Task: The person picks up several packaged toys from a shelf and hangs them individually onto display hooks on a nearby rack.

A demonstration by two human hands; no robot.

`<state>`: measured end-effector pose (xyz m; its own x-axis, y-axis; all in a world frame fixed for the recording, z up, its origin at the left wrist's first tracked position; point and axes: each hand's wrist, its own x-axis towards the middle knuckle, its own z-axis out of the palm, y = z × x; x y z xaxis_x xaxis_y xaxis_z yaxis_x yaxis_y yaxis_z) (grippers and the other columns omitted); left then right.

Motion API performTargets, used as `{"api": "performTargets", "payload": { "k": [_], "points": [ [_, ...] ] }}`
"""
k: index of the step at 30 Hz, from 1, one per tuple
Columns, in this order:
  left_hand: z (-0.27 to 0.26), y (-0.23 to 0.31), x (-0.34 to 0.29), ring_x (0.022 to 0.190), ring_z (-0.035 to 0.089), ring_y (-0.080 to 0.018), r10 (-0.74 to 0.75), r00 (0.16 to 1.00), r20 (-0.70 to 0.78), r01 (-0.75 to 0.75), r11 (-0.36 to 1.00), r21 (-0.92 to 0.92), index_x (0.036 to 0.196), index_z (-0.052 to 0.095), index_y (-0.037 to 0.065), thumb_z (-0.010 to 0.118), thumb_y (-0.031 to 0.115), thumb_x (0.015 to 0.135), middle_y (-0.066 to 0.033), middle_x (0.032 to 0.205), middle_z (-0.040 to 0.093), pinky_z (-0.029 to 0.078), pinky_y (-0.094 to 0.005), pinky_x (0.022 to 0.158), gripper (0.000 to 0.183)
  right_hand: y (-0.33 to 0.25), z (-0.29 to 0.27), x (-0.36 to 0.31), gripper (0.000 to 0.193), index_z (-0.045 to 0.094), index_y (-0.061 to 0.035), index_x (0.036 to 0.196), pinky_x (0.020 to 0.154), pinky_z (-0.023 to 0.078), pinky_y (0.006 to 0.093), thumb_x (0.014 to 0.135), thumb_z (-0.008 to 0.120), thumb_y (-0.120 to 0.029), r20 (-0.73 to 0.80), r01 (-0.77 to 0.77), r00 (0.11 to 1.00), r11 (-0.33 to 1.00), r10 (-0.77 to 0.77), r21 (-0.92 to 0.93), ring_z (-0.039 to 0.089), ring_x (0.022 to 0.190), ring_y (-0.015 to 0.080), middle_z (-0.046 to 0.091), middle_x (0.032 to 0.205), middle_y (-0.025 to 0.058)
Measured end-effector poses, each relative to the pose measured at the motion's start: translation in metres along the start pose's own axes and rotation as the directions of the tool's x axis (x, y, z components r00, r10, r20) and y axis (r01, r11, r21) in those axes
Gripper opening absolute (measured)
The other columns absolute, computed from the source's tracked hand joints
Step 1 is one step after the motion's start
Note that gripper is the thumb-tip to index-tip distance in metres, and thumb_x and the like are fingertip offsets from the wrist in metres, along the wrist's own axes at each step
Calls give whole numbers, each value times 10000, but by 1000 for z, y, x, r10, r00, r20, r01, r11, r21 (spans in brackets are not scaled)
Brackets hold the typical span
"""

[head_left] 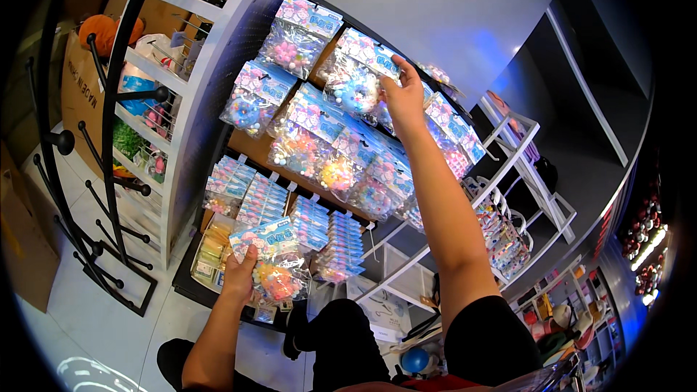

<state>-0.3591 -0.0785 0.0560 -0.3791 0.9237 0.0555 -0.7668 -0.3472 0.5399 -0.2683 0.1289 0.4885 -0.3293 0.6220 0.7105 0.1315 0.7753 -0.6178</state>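
Observation:
My left hand point(238, 274) is closed on a clear packet point(277, 279) with a blue and pink header card and an orange flower-shaped trinket inside. It holds this packet low, in front of the bottom row of the display. Higher up, my right hand point(405, 94) reaches to the top row. Its thumb and index finger pinch the right edge of a hanging packet point(356, 76) with a blue flower-shaped trinket and pale beads. Beside it on the left hangs a packet point(294, 36) with a pink flower. Where exactly the fingertips meet the card is partly hidden.
More packets point(334, 170) hang in the middle row, and small carded packs point(312, 221) hang below. A black rack with knobbed prongs point(109, 94) and a white shelf frame point(181, 94) stand left. White metal racks point(406, 247) stand right. Cardboard boxes point(87, 94) are behind.

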Motion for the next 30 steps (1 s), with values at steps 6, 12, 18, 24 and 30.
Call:
{"api": "performTargets", "payload": {
  "k": [6,12,18,24,30],
  "points": [
    [-5,2,-1,1093,678,-181,-5,1000,-29,6,1000,26,1358,581,27,669,305,1051,-76,1247,698,556,-360,966,423,12,14,14,661,493,10,1478,787,571,437,953,711,-328,158,351,928,651,-338,-673,701,852,274,660,1150,208],
    [0,6,-5,1134,659,-181,-19,1000,-14,19,1000,6,1381,571,8,656,272,1062,-89,1290,680,536,-366,1003,423,11,24,20,679,575,-71,1464,962,495,481,894,692,-421,307,383,886,176,-347,-907,621,1142,373,642,1288,215],
    [-1,-3,-1,1135,668,-186,-11,1000,14,11,1000,-8,1371,575,23,664,298,1055,-86,1279,683,548,-375,989,427,54,40,41,718,538,-74,1503,1114,335,566,927,600,-498,350,377,898,59,-267,-924,534,1289,344,553,1447,191],
    [-6,10,-7,1134,684,-203,45,999,-25,-46,998,-45,1357,574,28,671,324,1048,-93,1272,689,568,-392,971,439,-21,74,-92,461,678,-44,1121,967,478,532,915,721,-454,468,537,842,509,-269,-673,656,1110,402,708,1117,200],
    [22,21,-13,1128,694,-214,74,997,-28,-77,987,-143,1368,557,22,635,327,1066,-101,1281,686,575,-398,963,435,-11,64,-249,675,413,-102,1504,703,526,396,963,735,-343,673,142,672,838,309,-526,667,777,268,646,849,113]
  ]
}}
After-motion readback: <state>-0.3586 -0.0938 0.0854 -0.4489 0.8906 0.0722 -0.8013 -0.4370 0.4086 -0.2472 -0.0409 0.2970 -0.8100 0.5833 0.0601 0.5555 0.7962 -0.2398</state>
